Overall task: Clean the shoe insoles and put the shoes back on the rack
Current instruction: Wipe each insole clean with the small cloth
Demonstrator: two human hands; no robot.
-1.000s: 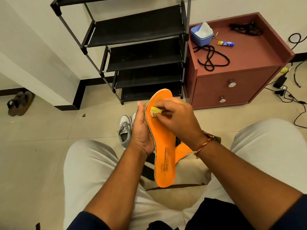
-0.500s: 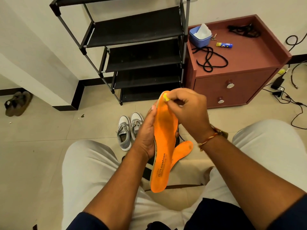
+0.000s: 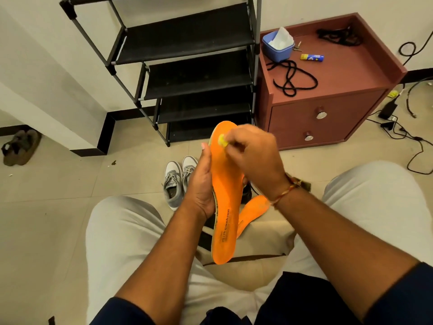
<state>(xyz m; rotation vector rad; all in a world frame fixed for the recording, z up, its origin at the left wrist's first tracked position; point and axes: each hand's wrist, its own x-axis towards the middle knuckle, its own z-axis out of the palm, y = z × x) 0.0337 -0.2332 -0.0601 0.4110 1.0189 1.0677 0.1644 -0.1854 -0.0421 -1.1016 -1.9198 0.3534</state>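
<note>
An orange insole (image 3: 225,202) stands upright between my knees, toe end up. My left hand (image 3: 201,184) grips its left edge around the middle. My right hand (image 3: 253,158) pinches a small yellow wipe (image 3: 222,140) and presses it on the insole's toe area. A second orange insole (image 3: 253,211) lies behind, partly hidden by my right wrist. A pair of grey sneakers (image 3: 177,181) sits on the floor in front of the black shoe rack (image 3: 187,73), whose shelves hold nothing.
A red-brown cabinet (image 3: 332,109) right of the rack carries a blue tissue box (image 3: 277,46), a black cord (image 3: 293,77) and a small tube (image 3: 312,57). Cables (image 3: 403,130) trail on the floor at right. Brown sandals (image 3: 20,147) lie far left.
My right hand with the yellow wipe has slid along the insole's upper part, up to the tip and back down a little. The left hand keeps its hold.
</note>
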